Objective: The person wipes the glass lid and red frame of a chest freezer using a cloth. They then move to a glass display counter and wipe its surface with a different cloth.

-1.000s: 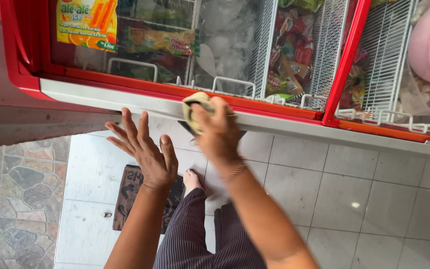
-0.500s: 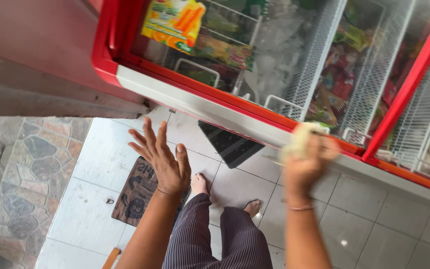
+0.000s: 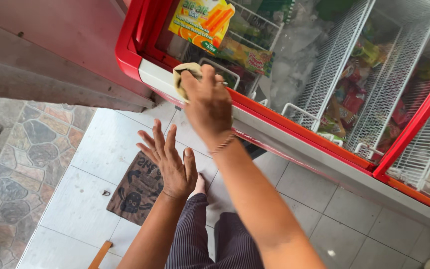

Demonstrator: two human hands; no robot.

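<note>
Pale floor tiles ran below me beside a strip of irregular stone paving, and a red-framed chest freezer with a sliding glass lid stood in front of me. My right hand was closed around a small folded yellowish cloth, fingers curled over it, pressing it against the pale front edge of the freezer near its left corner. A thin bracelet sat on that wrist. My left hand hung in the air lower down, held nothing, fingers spread wide and palm turned downward over the floor. Beneath it lay a brown mat with dark markings, and my foot showed at its edge below my striped trousers. Inside the freezer, white wire baskets held colourful wrapped packets, and a yellow box with orange ice lollies pictured on it lay under the glass just beyond the cloth.
</note>
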